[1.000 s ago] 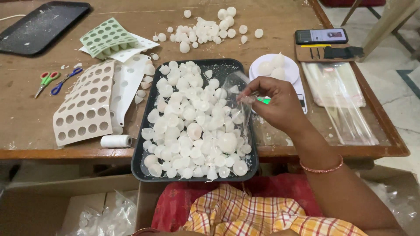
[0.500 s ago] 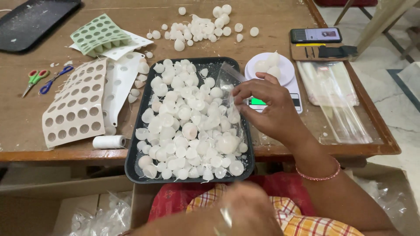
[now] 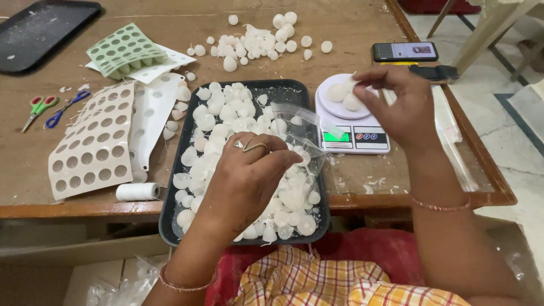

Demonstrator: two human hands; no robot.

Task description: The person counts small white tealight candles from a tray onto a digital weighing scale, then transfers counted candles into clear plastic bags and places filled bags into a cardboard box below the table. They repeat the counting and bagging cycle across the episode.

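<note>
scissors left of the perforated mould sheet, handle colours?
Two pairs of scissors: one with green-and-red handles, one with blue handles. Head view, at the table's left edge.

White domed pieces (image 3: 226,136) fill a black tray (image 3: 294,90). Left of the tray lie a white mould sheet (image 3: 93,153), a pale green mould (image 3: 122,51), and red-and-green and blue scissors (image 3: 51,109).

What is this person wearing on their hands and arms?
Both forearms are bare, with no sleeves. The left hand has a gold-coloured ring on one finger and a thin bangle at the wrist. The right hand shows no ring; a thin bangle circles its wrist.
</note>
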